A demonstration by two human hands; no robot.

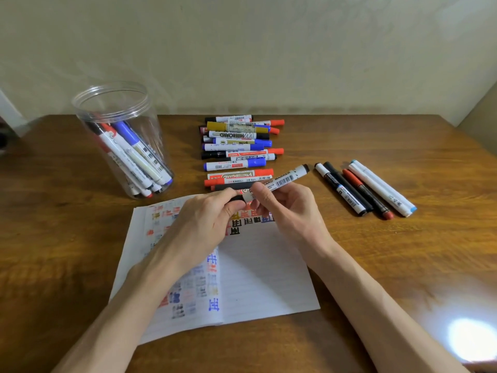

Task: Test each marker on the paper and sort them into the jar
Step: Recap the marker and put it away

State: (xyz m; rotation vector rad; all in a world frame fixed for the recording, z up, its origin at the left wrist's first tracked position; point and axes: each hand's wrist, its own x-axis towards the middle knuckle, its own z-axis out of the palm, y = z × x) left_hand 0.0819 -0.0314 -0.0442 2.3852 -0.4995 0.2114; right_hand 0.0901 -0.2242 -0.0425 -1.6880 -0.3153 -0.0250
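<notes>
My right hand (289,208) grips the white barrel of a black whiteboard marker (285,180), whose far end points up and right. My left hand (207,219) pinches the marker's black cap (238,198) at its near end. Both hands hover over the top edge of the lined paper (258,275), which carries red, blue and black test marks. A clear plastic jar (118,135) stands at the back left with several markers inside. A pile of markers (239,146) lies just beyond my hands.
A smaller group of markers (363,188) lies on the right of the wooden table (403,251). A wall runs along the table's far edge. Bright glare sits at the table's near right corner.
</notes>
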